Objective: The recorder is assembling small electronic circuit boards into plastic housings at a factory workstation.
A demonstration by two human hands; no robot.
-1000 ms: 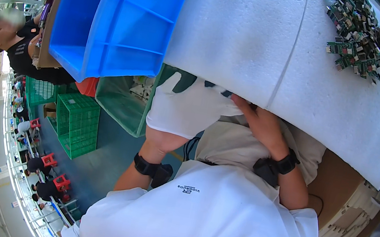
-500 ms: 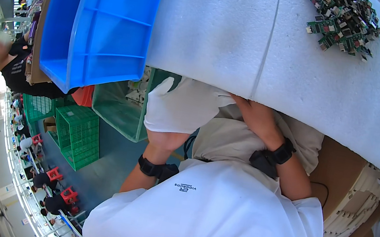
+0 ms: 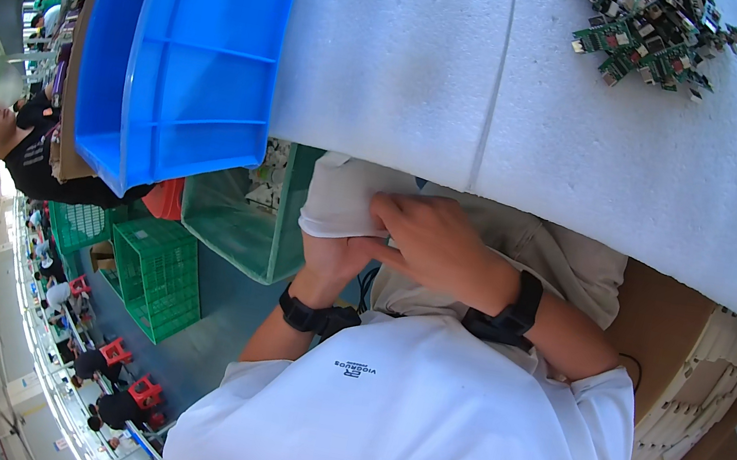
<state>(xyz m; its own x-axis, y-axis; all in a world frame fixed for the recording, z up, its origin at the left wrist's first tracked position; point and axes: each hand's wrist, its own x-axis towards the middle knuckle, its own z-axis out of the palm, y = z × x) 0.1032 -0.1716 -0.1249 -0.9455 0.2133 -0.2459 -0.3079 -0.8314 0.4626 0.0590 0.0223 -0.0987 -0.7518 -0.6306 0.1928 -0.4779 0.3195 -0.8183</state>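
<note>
A white glove (image 3: 333, 209) covers my left hand (image 3: 351, 190), which is held low in front of me by the near edge of the white foam-topped table (image 3: 394, 87). Its fingers are hidden from view. My bare right hand (image 3: 445, 244) reaches across and pinches the glove's cuff at the left wrist, thumb below and fingers above. Black bands (image 3: 517, 310) circle both wrists. At the table's far right lies a heap of small green circuit boards (image 3: 654, 39) with metal connectors, apart from both hands.
A blue plastic bin (image 3: 203, 78) stands at the table's left. Beneath it is a green crate (image 3: 235, 231) with pale pieces inside; another green crate (image 3: 158, 277) sits on the floor. Cardboard boxes (image 3: 656, 330) are at my right. A person in black (image 3: 38, 147) is at the far left.
My right hand has moved left from the glove's fingertip side to its cuff and closed on it. The gloved thumb, which showed before, is now out of sight.
</note>
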